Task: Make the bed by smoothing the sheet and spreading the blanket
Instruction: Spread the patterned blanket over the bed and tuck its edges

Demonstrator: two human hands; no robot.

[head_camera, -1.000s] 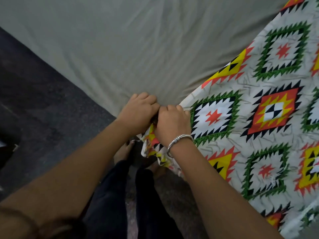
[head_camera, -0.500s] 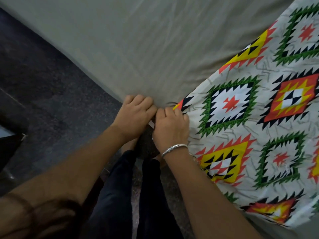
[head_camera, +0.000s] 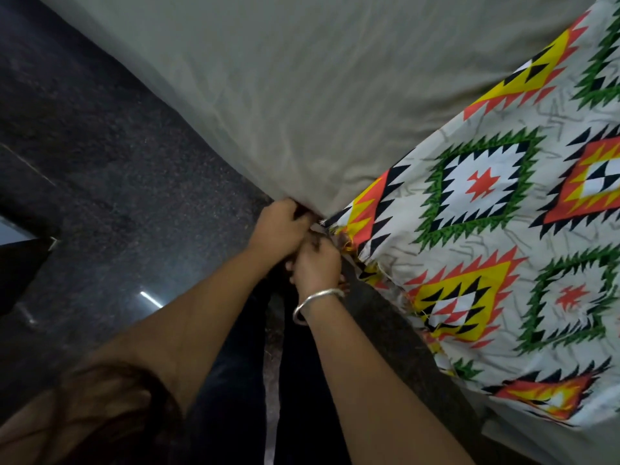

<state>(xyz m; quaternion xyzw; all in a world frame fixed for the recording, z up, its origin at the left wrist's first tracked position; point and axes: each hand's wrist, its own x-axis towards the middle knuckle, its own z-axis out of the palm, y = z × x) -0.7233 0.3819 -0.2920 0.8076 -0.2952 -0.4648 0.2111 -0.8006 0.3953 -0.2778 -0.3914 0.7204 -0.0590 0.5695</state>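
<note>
Head view: left hand [head_camera: 281, 226] clenches the sheet [head_camera: 302, 95] at its near corner; right hand [head_camera: 317, 266], just below and touching it, curls on the blanket [head_camera: 486, 196] at its frayed corner. Blanket runs away rightward, nearest the right hand. Both arms reach forward over the floor [head_camera: 100, 162].

Above the grip [head_camera: 303, 245] the sheet [head_camera: 302, 95] is matt creased cloth; the blanket [head_camera: 486, 196] to its right, printed cloth with frayed edge; the floor [head_camera: 117, 162], glossy speckled stone.
</note>
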